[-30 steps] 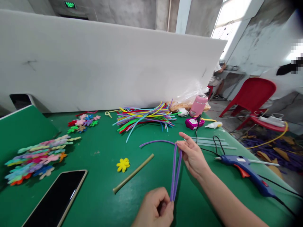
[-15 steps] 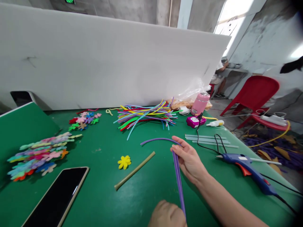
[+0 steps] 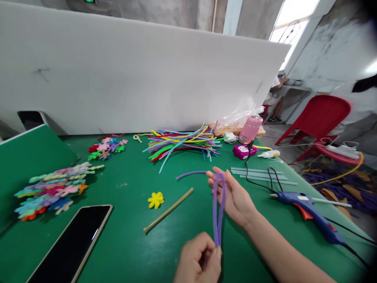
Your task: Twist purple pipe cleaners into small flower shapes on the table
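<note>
My left hand (image 3: 200, 257) pinches the lower ends of a purple pipe cleaner (image 3: 215, 212) that is bent double into a narrow upright loop. Behind the loop is my right hand (image 3: 235, 200), its fingers stretched out and apart; whether the loop touches them I cannot tell. A second purple stem (image 3: 190, 174) reaches left from the right fingertips, its other end hidden by the hand. Left of the hands, an olive-green stick (image 3: 168, 211) lies slanted on the green table, with a yellow fuzzy flower (image 3: 155, 200) beside it.
A pile of coloured pipe cleaners (image 3: 182, 143) lies at the back. Fuzzy flowers (image 3: 55, 190) and a phone (image 3: 73, 243) are on the left. On the right are a blue glue gun (image 3: 309, 210), glue sticks (image 3: 257, 173), a cord and a pink bottle (image 3: 250, 129). A white panel (image 3: 141, 74) stands behind.
The right hand has loosened from the purple pipe cleaner and spread its fingers. My left hand has risen slightly, and the bent top of the loop now shows.
</note>
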The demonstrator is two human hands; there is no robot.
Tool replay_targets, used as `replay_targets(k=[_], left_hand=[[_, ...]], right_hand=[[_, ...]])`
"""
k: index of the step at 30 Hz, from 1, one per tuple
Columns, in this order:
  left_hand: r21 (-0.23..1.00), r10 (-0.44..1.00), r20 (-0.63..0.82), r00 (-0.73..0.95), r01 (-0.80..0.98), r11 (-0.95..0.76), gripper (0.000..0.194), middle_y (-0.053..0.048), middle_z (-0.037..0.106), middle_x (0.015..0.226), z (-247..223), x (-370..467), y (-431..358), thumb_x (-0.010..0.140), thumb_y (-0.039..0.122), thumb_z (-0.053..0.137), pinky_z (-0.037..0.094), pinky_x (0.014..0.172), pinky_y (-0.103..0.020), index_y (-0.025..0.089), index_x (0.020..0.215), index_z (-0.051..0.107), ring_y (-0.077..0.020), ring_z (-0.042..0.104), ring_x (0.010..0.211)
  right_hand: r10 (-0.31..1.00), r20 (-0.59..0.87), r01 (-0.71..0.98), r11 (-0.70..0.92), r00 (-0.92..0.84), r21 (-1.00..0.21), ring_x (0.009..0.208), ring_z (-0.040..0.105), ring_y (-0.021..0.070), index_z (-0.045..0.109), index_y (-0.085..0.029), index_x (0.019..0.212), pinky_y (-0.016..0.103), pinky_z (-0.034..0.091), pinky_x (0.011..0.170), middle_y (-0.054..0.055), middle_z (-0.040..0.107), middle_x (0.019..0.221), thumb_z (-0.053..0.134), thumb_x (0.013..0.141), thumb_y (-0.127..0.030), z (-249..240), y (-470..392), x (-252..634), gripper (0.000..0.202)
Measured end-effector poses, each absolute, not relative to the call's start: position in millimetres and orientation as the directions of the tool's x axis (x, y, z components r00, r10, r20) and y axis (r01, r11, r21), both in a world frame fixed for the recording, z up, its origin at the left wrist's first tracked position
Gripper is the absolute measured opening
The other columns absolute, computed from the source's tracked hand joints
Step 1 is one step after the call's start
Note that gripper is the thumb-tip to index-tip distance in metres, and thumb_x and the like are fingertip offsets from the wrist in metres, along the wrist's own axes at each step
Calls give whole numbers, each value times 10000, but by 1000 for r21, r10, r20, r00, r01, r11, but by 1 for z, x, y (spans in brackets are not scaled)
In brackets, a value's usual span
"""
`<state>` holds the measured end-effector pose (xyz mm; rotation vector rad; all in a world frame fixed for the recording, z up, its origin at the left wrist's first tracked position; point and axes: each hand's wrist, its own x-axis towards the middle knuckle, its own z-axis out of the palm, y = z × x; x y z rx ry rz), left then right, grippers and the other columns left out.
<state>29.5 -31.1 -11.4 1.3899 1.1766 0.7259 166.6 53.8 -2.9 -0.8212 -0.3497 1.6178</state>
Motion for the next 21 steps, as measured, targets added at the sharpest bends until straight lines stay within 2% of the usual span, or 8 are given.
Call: replay_targets(k=[3, 5, 8, 10, 12, 16, 21], left_hand=[[962, 916, -270, 295, 122, 244, 297, 67, 316, 467, -8, 26, -24, 738, 394, 514, 228, 435, -218, 198, 548, 398, -90, 297, 443], [952, 917, -305, 257, 44, 304, 329, 66, 347, 452, -11, 25, -21, 713, 439, 557, 248, 433, -212, 191, 544, 421, -88, 320, 436], [931, 918, -334, 215, -76, 357, 370, 69, 371, 434, -18, 25, -18, 674, 469, 610, 251, 421, -203, 186, 526, 424, -77, 324, 417], [912, 910, -350, 220, -140, 385, 388, 74, 373, 426, -21, 27, -17, 660, 487, 623, 241, 413, -198, 185, 527, 418, -70, 314, 405], [899, 900, -360, 248, -166, 405, 410, 80, 367, 416, -21, 28, -17, 647, 516, 623, 234, 412, -196, 185, 531, 411, -64, 304, 395], [903, 871, -374, 318, -92, 421, 434, 80, 367, 410, -18, 29, -20, 638, 564, 598, 223, 413, -200, 190, 540, 400, -62, 296, 393], [927, 862, -366, 350, 55, 371, 381, 81, 328, 431, -13, 29, -21, 685, 511, 546, 214, 420, -215, 211, 541, 360, -79, 291, 410]], right_hand=[[930, -315, -744, -346, -191, -571, 773, 630, 149, 584, -146, 987, 255, 462, 670, 92, 669, 939, 300, 902, -472, 0, 48, 160, 440], [914, -302, -728, -400, -271, -557, 809, 633, 170, 573, -136, 999, 275, 447, 705, 108, 666, 943, 265, 908, -478, 0, 42, 151, 470], [892, -299, -698, -451, -338, -557, 829, 633, 185, 565, -134, 1013, 284, 430, 723, 100, 666, 913, 330, 900, -447, -2, 30, 137, 407], [895, -296, -697, -445, -332, -563, 782, 631, 183, 582, -133, 971, 271, 428, 698, 51, 649, 745, 425, 861, -452, -4, 25, 130, 372], [895, -308, -696, -445, -323, -563, 668, 610, 159, 601, -138, 862, 240, 420, 616, -15, 552, 563, 530, 799, -454, -6, 21, 126, 330], [909, -324, -729, -407, -263, -551, 475, 482, 83, 551, -149, 665, 181, 339, 491, -76, 381, 453, 649, 715, -414, -6, 20, 125, 287], [945, -282, -766, -302, -164, -568, 454, 428, 68, 532, -154, 641, 177, 322, 486, -83, 348, 459, 680, 690, -403, -3, 24, 129, 294]])
